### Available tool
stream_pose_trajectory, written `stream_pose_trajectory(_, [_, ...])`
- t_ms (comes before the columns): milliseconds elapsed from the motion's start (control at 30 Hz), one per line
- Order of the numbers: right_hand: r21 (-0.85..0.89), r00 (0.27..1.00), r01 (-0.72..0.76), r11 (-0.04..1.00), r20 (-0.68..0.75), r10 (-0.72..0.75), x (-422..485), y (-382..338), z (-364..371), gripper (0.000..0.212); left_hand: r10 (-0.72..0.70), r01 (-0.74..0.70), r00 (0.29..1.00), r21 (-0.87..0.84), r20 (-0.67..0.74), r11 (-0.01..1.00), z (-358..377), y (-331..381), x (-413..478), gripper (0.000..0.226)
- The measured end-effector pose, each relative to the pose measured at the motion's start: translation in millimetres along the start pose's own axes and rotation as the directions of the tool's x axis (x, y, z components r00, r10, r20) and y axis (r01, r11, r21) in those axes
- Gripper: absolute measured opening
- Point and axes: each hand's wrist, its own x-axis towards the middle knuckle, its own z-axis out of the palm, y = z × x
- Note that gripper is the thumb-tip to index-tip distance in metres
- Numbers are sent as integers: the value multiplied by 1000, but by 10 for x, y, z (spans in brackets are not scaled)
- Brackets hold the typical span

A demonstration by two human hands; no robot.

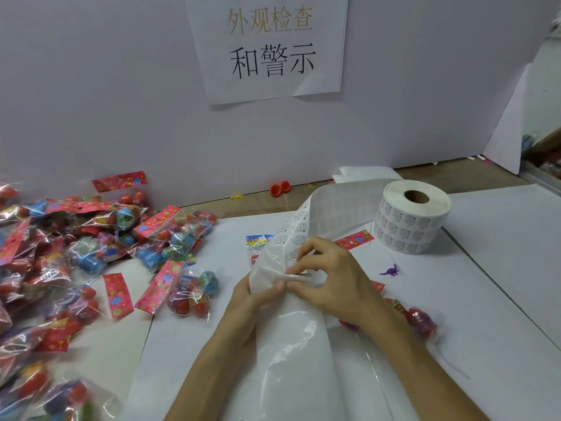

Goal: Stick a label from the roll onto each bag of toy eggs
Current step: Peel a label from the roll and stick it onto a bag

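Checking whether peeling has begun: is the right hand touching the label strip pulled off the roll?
Touching. The head view shows the right hand pinching the label strip, thumb and fingers curled onto it, while the left hand grips it too.

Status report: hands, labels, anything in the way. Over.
Both pinching label strip: left hand, right hand. Strip feeds from label roll, far right. Piled left, bags of toy eggs; strip overlaps one bag.

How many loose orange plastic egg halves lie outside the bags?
2. One orange plastic egg half lies at the foot of the white wall; the second half sits right beside it. Others may hide under the heaped clear bags.
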Motion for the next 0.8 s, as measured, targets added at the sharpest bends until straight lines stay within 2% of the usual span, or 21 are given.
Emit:
stream_pose_trajectory(233, [58,999,12,998,-34,-10,3,29,11,13,11,-11,1000,26,6,1000,5,-11,14,41])
stream_pose_trajectory(400, [74,1000,-20,997,-18,22,3,42,-2,16,20,-20,1000,27,22,999,13,-17,13,38])
stream_pose_trajectory(800, [91,996,-90,992,-4,91,9,58,-17,8,51,-52,999,71,14,996,5,-43,33,40])
